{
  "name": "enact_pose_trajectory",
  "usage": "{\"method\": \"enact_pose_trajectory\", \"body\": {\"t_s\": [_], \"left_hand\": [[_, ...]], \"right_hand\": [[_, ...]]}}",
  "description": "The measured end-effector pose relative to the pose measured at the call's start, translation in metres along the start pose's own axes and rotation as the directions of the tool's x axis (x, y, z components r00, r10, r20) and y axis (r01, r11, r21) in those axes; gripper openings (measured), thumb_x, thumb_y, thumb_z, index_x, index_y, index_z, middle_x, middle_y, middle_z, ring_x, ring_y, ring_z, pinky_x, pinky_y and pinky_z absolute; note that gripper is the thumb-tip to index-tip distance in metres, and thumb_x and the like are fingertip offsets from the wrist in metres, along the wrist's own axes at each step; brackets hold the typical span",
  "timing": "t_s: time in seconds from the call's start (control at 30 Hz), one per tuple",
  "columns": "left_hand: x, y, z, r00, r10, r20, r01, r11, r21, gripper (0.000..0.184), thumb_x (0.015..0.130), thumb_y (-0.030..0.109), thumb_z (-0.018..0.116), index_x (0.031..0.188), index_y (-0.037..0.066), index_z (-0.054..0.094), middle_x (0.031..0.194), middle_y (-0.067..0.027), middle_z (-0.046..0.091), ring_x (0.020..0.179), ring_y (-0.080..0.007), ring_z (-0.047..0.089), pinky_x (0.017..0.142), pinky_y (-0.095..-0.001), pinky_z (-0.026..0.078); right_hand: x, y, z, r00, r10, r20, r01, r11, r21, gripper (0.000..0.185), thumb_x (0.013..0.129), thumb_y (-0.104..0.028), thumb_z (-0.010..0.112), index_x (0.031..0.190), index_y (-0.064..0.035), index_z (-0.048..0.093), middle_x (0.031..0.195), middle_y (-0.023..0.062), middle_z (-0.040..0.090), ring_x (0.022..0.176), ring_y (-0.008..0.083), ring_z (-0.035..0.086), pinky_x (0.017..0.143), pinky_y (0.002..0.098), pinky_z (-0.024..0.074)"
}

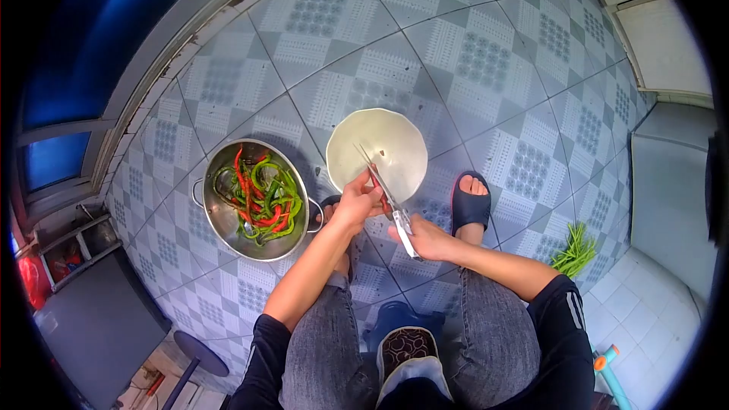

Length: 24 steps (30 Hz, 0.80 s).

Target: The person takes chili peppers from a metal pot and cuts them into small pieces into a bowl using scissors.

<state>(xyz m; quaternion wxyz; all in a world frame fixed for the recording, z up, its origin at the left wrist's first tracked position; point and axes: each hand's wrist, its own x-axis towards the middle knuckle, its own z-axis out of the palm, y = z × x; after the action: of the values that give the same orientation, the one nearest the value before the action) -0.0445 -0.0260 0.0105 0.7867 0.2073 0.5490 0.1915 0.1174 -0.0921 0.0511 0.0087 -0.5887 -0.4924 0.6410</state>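
My left hand (358, 202) is closed on a red chili pepper (375, 178) near the rim of a cream-white bowl (349, 137). Wrapped around the pale handles of a pair of scissors (402, 229), my right hand (427, 238) is closed too. The scissor blades point up and left over the bowl, slightly parted, right beside the pepper. Whether they touch it I cannot tell. A few small dark bits lie in the bowl. To the left stands a two-handled steel pot (220, 216) with long red and green peppers (266, 196) inside.
Patterned grey tiles (486, 61) cover the floor. Dark slippers (471, 209) are on my feet, either side of the bowl. A bunch of green stalks (575, 250) lies at the right. A dark round-topped object (201, 353) stands at lower left, and a doorway frame (152, 53) at upper left.
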Motion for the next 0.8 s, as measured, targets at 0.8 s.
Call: {"method": "enact_pose_trajectory", "body": {"t_s": [0.8], "left_hand": [[0.009,0.002,0.001,0.994,0.092,-0.062,-0.092,0.996,0.008,0.031,0.087,-0.001,0.045,0.117,0.003,0.049,0.085,-0.0076,0.059,0.072,-0.0171,0.061,0.068,-0.0299,0.054]], "right_hand": [[0.004,0.005,-0.007,0.999,0.022,-0.038,-0.023,1.0,-0.021,0.078,0.075,-0.063,0.05,0.085,0.0141,0.049,0.076,0.0284,0.058,0.077,0.0378,0.061,0.064,0.041,0.0467]]}}
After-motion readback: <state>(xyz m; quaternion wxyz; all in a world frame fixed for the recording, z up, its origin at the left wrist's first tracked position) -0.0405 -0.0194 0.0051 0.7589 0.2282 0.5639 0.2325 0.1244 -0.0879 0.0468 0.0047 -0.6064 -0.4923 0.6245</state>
